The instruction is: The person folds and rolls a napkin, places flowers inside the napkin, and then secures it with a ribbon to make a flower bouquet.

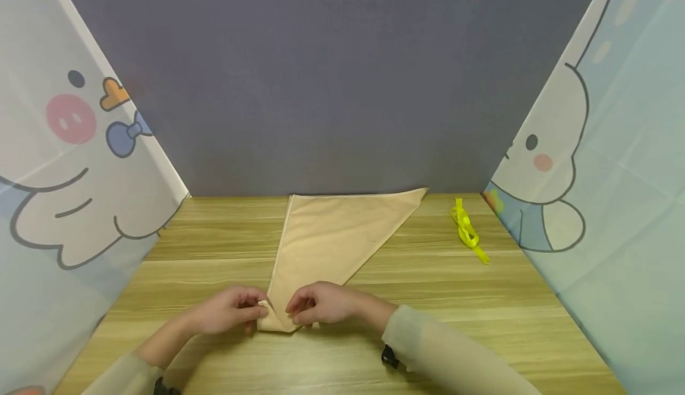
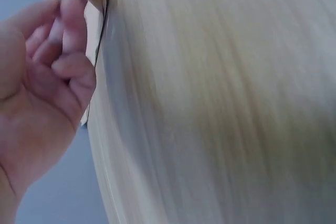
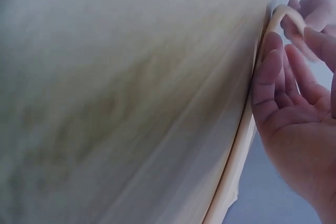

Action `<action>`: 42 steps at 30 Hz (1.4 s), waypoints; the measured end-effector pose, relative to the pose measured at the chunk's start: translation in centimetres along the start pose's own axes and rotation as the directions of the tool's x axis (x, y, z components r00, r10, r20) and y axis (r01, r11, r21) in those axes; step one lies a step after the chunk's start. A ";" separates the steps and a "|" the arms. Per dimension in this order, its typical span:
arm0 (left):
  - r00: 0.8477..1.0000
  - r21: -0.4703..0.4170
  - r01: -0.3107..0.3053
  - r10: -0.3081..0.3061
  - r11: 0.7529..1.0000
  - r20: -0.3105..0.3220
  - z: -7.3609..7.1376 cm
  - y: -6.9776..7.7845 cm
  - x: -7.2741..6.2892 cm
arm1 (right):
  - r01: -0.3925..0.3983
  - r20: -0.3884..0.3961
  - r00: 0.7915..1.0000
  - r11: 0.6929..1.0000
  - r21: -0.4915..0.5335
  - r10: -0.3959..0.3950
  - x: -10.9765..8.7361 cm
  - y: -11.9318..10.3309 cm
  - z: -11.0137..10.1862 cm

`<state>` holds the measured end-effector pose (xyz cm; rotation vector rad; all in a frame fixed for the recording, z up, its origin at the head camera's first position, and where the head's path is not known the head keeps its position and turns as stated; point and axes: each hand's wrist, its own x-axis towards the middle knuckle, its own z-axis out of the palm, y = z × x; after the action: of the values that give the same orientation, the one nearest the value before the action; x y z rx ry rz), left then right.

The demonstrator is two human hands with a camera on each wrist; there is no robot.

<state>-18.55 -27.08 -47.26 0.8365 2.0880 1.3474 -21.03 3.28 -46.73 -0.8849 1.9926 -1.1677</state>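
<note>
Behind the wood-grain table (image 1: 203, 252), a plain grey wall (image 1: 342, 85) stands between side sheets (image 1: 96, 198) printed with cartoon figures. Directly before the two hands lies the beige cloth (image 1: 332, 240), roughly a triangle: its narrow end sits between the hands, and it widens away from them toward the wall, one far corner reaching out beyond the right hand. At the narrow end a small flap (image 1: 274, 322) is turned up, its edge raised off the table. The left hand (image 1: 227, 310) pinches that edge between thumb and fingers. The right hand (image 1: 326, 303) rests at the other side of the flap, fingers loosely bent, thumb apart from them, with no cloth plainly held; whether the fingertips touch the cloth I cannot tell.

To turn this end neatly, the left hand would do well to keep its pinch light and the edge low, while the right fingertips steady the other end of the crease. Matching both sides before pressing should keep the turn straight; pulling from one side alone could skew the narrow end or wrinkle the layer beneath.

Farther out, beyond and to the right of the right hand, lies a yellow ribbon (image 1: 465, 233), well apart from the cloth.
</note>
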 end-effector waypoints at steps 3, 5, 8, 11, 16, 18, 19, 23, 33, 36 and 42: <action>0.994 -0.013 0.089 -0.090 0.996 -0.062 0.1 0.1 0.4 | 0.008 0.013 1.000 1.000 0.018 -0.008 0.3 -0.2 0.3; 0.983 -0.011 0.148 -0.149 0.989 -0.108 0.3 0.1 0.7 | 0.006 0.016 1.000 1.000 0.021 -0.006 0.4 -0.2 0.5; 0.964 -0.008 0.208 -0.206 0.978 -0.170 0.6 0.1 1.0 | 0.010 0.022 1.000 1.000 0.011 -0.010 0.7 -0.3 0.6; 0.950 -0.013 0.233 -0.231 0.972 -0.213 0.8 0.2 1.1 | 0.020 0.034 0.999 1.000 -0.013 -0.020 0.8 -0.3 0.6; 0.940 0.036 0.210 -0.192 0.977 -0.283 1.0 0.1 1.0 | 0.041 0.072 0.997 0.993 -0.113 -0.033 0.9 -0.5 0.5; 0.940 0.102 0.182 -0.142 0.978 -0.311 1.1 0.0 1.1 | 0.045 0.082 0.996 0.986 -0.160 -0.032 0.9 -0.6 0.5; 0.940 0.147 0.166 -0.111 0.975 -0.322 1.1 0.0 1.2 | 0.043 0.087 0.996 0.983 -0.178 -0.028 0.9 -0.6 0.6; 0.942 0.287 0.094 0.008 0.953 -0.336 1.3 -0.3 1.4 | 0.026 0.078 0.997 0.980 -0.198 -0.010 0.9 -0.7 0.7; 0.945 0.477 -0.031 0.181 0.878 -0.271 1.0 -0.8 1.1 | -0.004 0.043 0.999 0.985 -0.173 0.012 1.1 -0.3 0.7; 0.955 0.485 -0.083 0.208 0.871 -0.210 0.7 -0.8 1.0 | -0.005 0.041 0.999 0.988 -0.157 0.011 1.1 -0.2 0.7; 0.980 0.474 -0.130 0.184 0.871 -0.071 -0.2 -0.3 0.4 | 0.001 0.047 0.999 0.991 -0.132 0.005 1.2 -0.1 0.7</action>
<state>-19.03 -27.05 -47.53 1.1713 2.5348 0.9892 -21.12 2.02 -47.15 -0.9676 2.0496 -1.0139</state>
